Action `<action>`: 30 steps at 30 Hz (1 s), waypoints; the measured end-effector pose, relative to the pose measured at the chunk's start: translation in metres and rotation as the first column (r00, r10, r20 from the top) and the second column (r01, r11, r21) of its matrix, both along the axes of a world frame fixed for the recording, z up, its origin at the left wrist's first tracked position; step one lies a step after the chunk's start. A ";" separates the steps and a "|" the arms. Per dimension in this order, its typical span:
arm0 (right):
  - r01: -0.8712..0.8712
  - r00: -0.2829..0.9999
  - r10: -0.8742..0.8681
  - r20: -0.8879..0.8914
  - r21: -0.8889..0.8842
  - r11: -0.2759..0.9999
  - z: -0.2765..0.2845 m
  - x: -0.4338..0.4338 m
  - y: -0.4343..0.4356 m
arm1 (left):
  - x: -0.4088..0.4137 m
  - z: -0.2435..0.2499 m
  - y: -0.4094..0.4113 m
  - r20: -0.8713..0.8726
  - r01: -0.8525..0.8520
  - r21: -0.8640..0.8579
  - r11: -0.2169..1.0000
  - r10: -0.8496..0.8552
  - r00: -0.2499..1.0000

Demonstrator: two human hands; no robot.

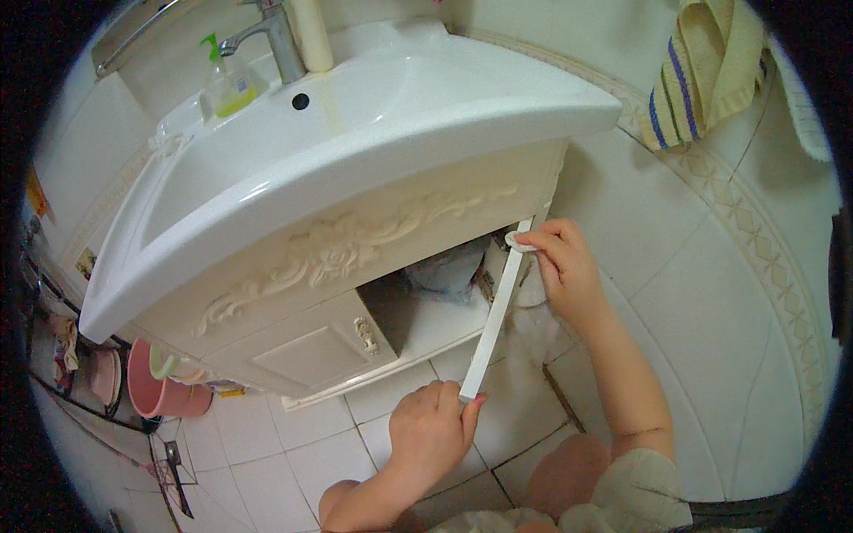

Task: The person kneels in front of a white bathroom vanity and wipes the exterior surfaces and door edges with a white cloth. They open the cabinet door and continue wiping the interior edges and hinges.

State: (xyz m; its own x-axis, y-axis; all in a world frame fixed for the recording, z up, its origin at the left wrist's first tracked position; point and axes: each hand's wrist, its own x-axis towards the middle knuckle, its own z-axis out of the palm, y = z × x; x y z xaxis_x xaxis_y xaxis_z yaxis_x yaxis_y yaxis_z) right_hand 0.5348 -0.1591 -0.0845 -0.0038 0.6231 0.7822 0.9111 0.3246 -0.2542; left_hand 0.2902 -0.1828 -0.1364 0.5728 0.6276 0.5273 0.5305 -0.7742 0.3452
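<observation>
Before me a cream vanity cabinet (333,260) has its right-hand door (494,326) swung outward, seen almost edge-on from above. My left hand (430,423) grips the door's free end, with the thumb against its corner. Near the hinge side, my right hand (570,276) pinches a small white pad or folded cloth (517,240), pressed on the door's narrow top edge. Inside the open compartment, a plastic-wrapped bundle (446,270) sits on the white cabinet floor (443,333); its contents are unclear. The left cabinet door (310,363), with an ornate handle (365,335), is closed.
Overhanging the cabinet is a white washbasin (400,120) with a chrome faucet (283,46) and a soap pump bottle (228,86). Pink buckets (150,380) stand at the left on the tiled floor (320,433). A striped towel (700,80) hangs at the upper right.
</observation>
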 end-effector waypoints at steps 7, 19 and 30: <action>-0.298 0.953 0.304 0.016 -0.154 0.942 -0.009 -0.026 -0.037 | 0.001 0.002 0.000 0.003 -0.001 -0.034 0.999 0.001 1.000; -0.338 0.941 0.338 -0.020 -0.142 0.930 -0.011 -0.057 -0.055 | -0.001 0.004 0.000 -0.005 -0.011 -0.071 0.997 0.010 1.000; -0.377 0.926 0.370 -0.071 -0.137 0.916 0.003 -0.078 -0.056 | -0.003 0.005 0.002 0.002 -0.007 -0.052 0.999 0.007 1.000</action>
State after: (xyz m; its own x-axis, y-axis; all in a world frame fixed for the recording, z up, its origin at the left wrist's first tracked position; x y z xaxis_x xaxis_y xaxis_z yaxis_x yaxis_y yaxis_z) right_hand 0.4570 -0.2156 -0.0817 -0.2273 0.6895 0.6877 0.7180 0.5958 -0.3599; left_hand 0.2873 -0.1813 -0.1319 0.5672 0.6582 0.4950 0.5347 -0.7515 0.3866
